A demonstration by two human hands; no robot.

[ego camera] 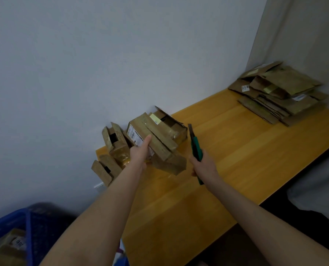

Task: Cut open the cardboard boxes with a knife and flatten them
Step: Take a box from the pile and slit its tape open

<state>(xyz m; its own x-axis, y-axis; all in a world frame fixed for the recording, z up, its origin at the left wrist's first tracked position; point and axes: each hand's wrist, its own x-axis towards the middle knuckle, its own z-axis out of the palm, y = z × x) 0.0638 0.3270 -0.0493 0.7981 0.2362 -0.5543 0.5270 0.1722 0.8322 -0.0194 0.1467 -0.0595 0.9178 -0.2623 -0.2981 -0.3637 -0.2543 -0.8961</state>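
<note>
My left hand (139, 152) grips a taped cardboard box (159, 146) with a white shipping label, holding it tilted above the left end of the yellow wooden table (236, 150). Just right of that box, my right hand (203, 164) holds a green-handled knife (195, 144) with the blade pointing up and away. Behind the held box lies another box (171, 124) with its flaps open. Two smaller opened boxes (114, 143) stand at the table's left edge against the wall.
A stack of flattened cardboard (278, 93) lies at the table's far right corner. A blue crate (12, 227) holding more boxes sits at the lower left. A white wall runs behind the table. Dark floor lies beyond the table's right edge.
</note>
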